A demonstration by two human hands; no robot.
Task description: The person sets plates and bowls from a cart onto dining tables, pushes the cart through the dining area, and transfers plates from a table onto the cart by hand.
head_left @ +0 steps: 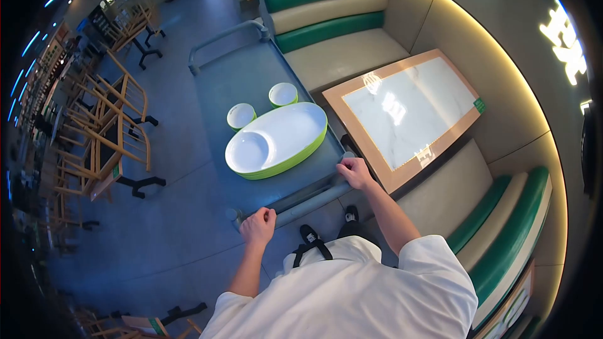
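Note:
A grey-blue serving cart (220,85) stands in front of me, its push handle (312,204) on the near side. My left hand (258,226) is closed at the handle's left end. At the right end, close to the table's corner, my right hand (355,172) is closed on the handle too. On the cart top lies a stack of oval white plates (300,123) with green outsides. Just behind the plates are small white-and-green bowls, one stack (240,116) to the left and another (283,94) to the right.
To the right, a marble-look table (408,110) with a wooden edge sits beside the cart between two booth benches (342,53) with green and cream backs. Wooden chairs (119,125) are upturned on tables at the left. Grey floor (169,226) runs along the cart's left side.

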